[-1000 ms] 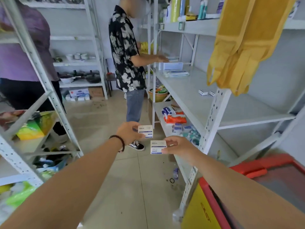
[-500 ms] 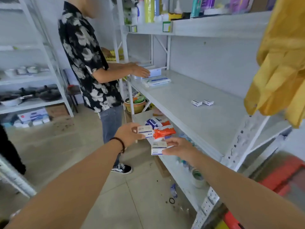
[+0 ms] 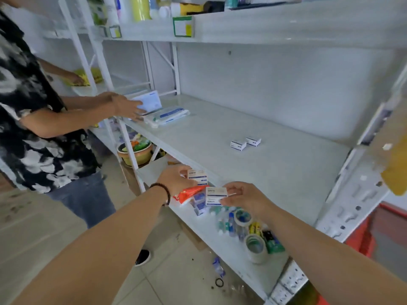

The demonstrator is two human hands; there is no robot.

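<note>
Left hand [image 3: 176,179]: grip pinched on the left box [image 3: 197,174] at its left end. Right hand [image 3: 244,195]: grip pinched on the right box [image 3: 216,195] at its right end. Both boxes are held label-up at the front edge of the middle shelf [image 3: 286,172]. Judged bound for the pair of matching boxes [image 3: 238,145] mid-shelf. Label print is unreadable, and fingers hide the gripped ends.

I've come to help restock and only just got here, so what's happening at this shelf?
The camera wearer's left hand pinches one small box and the right hand another box, both held out in front of the white shelf. Two similar boxes sit side by side on it. At its far end another person's hand touches a larger white box.
</note>
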